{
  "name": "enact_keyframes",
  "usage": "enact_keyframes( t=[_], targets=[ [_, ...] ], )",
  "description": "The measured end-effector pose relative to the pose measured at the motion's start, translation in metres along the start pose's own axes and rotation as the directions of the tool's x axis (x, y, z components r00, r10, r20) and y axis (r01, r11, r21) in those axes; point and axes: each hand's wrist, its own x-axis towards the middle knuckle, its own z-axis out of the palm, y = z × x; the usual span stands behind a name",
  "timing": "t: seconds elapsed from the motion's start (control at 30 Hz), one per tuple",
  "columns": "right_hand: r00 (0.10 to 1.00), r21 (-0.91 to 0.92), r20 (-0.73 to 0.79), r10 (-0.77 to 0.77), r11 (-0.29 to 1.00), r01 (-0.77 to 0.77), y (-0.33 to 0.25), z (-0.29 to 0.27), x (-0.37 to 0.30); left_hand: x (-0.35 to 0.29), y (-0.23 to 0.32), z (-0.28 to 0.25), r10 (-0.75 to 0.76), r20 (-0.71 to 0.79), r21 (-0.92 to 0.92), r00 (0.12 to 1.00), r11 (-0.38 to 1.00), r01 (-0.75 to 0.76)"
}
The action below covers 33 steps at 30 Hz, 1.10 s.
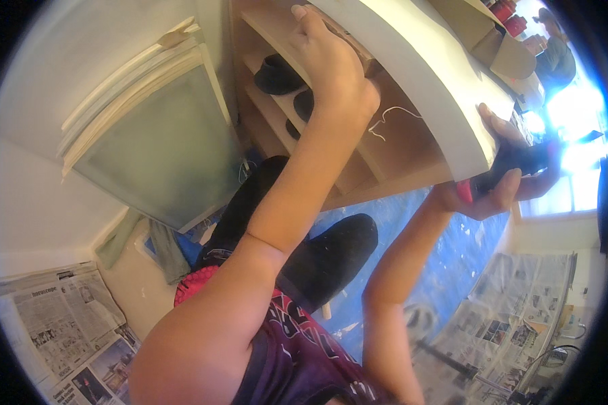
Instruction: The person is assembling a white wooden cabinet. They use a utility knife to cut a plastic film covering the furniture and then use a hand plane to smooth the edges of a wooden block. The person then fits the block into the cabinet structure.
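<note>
A wooden cabinet with shelves leans over me, its pale board curving across the upper view. My left hand is closed at the wooden edge under this board, its fingers partly hidden. At the board's right end, my right hand grips a black hand tool with red parts. A dark pointed tip shows beyond that hand; glare blurs the tool's exact kind. Dark shoes sit on the cabinet's shelves, beyond my left wrist. A thin white cord hangs inside the cabinet.
A frosted panel in a pale frame leans against the left wall. Blue sheeting covers the floor under my knees. Newspapers lie at lower left, with more newspaper at right. Cardboard and red containers stand at upper right.
</note>
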Motion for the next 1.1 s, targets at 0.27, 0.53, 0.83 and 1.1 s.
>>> enact_keyframes(
  t=[0.27,0.53,0.83,1.1],
  targets=[
    [0.994,-0.101,-0.079,-0.078,0.992,0.07,0.002,0.01,-0.008,-0.042,-0.023,0.003,0.024,0.004,0.048,1.0,0.999,-0.024],
    [0.998,0.078,-0.017,-0.06,0.995,0.061,0.013,-0.001,0.001,-0.072,-0.015,0.013,-0.016,-0.056,0.149,0.998,0.989,0.024],
    [0.998,0.037,-0.06,-0.033,0.999,0.035,0.008,0.0,-0.005,-0.094,-0.046,0.005,0.106,-0.042,0.417,0.994,0.906,-0.079],
    [0.998,-0.077,0.03,-0.063,0.995,0.065,0.009,-0.011,0.005,-0.072,-0.012,0.001,0.074,-0.1,0.248,0.992,0.968,-0.047]
  ],
)
